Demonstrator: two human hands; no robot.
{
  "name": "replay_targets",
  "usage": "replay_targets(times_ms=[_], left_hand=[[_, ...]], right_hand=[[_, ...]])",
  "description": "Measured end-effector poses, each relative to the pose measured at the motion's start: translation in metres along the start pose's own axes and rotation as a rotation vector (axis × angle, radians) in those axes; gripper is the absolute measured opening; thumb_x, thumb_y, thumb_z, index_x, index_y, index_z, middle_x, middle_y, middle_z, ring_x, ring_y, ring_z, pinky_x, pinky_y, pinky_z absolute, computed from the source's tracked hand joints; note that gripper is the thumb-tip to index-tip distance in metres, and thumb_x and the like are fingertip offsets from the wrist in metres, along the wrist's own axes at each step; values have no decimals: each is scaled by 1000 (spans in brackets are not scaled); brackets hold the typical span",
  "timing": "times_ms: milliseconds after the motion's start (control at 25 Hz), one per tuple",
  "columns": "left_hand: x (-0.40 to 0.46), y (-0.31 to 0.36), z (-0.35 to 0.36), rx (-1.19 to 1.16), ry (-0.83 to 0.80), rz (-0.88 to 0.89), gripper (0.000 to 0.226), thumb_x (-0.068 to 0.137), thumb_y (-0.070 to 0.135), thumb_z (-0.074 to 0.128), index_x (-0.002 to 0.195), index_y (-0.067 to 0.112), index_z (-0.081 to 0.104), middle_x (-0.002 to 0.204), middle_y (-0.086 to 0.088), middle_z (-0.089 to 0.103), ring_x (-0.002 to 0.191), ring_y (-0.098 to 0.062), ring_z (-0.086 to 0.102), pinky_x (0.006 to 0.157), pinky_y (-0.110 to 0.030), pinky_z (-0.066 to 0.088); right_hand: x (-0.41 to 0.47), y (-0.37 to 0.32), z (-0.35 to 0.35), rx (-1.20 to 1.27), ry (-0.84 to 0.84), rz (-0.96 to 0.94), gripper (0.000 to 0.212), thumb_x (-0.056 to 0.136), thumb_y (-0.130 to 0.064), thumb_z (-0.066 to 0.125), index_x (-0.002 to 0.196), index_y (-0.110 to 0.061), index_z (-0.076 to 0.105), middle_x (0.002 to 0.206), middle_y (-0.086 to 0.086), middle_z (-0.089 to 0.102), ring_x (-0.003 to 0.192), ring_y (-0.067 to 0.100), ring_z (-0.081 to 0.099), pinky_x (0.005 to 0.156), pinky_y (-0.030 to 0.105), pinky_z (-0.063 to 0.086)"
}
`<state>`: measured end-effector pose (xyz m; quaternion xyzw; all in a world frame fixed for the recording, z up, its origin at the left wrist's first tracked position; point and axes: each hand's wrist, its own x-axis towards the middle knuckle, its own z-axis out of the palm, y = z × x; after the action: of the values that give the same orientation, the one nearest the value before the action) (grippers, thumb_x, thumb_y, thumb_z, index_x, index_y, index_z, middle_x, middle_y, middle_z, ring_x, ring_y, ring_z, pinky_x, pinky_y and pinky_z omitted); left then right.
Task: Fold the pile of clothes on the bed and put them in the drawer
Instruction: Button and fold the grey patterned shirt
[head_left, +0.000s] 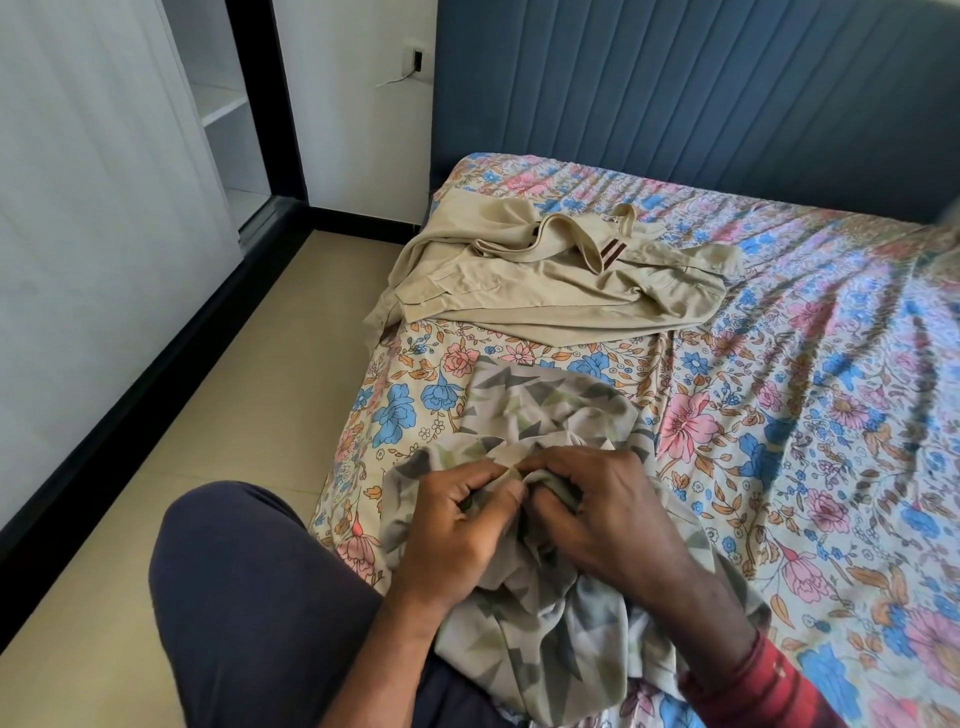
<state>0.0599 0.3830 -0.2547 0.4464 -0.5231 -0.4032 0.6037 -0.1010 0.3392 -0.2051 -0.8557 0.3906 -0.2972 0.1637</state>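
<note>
Both hands, left (457, 525) and right (597, 509), pinching bunched patterned garment (545, 410) on floral bed (779, 415).

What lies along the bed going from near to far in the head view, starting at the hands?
Left hand and right hand gripping the patterned grey garment → bare floral sheet → crumpled beige clothes → blue padded headboard.

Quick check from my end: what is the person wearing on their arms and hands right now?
Both hands are bare, no gloves or rings visible. The left hand has a bare forearm with no sleeve in view. The right hand has a red patterned sleeve ending at the wrist.
</note>
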Motion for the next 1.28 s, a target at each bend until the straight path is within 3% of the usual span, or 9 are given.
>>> replay_targets(times_ms=[120,280,480,600,760,920,1000,1120,1280], left_hand=[[-1,-2,-1,51,21,11,20,91,18,68,80,1,69,70,-16,63,68,-38,57,60,-49,48],[1,-13,3,166,85,25,26,93,23,64,81,1,68,73,-13,66,71,-38,61,64,-55,49],[0,-8,10,282,238,60,13,89,11,61,79,9,70,69,5,66,64,-17,62,60,-42,52],[1,-9,12,329,276,56,12,88,10,60,80,10,70,69,6,65,64,-17,62,60,-42,52],[3,-12,11,298,266,18,14,88,12,60,78,12,69,64,4,64,59,-18,59,57,-42,50],[1,-8,20,325,394,-44,16,90,15,61,78,16,71,64,10,66,57,-11,61,54,-32,51],[2,-8,24,303,468,-116,17,92,10,62,83,17,74,69,13,69,64,-7,65,61,-31,55],[4,-10,25,222,451,-198,21,93,9,59,89,19,77,77,14,73,74,-7,69,72,-40,59],[6,-15,20,177,441,-211,21,88,15,55,82,16,75,72,6,72,71,-16,68,69,-47,56]], right_hand=[[4,3,-2,61,-33,61,22,79,-10,69,96,-22,78,88,-15,75,82,-3,68,71,10,47],[7,5,1,95,-48,108,19,80,-12,72,94,-24,79,88,-17,76,83,-3,68,72,10,48],[6,1,10,188,-17,182,23,83,-8,70,96,-25,81,87,-18,76,85,3,72,73,21,55],[7,3,14,214,-30,224,23,86,-7,69,95,-26,80,86,-18,76,85,4,72,72,22,55],[8,4,23,153,25,240,25,82,-3,65,91,-22,79,81,-15,74,79,4,68,68,13,47],[7,5,46,-4,118,183,17,82,-11,56,90,-13,71,81,-3,71,73,13,62,66,28,49],[6,4,56,4,162,204,15,84,-13,57,92,-12,69,83,-3,70,74,12,61,68,23,47],[2,2,64,39,207,241,16,85,-10,58,95,-13,69,86,-7,69,78,5,60,72,9,42],[-1,-3,64,53,228,245,19,83,-7,58,95,-14,72,88,-10,71,79,0,61,75,4,40]])
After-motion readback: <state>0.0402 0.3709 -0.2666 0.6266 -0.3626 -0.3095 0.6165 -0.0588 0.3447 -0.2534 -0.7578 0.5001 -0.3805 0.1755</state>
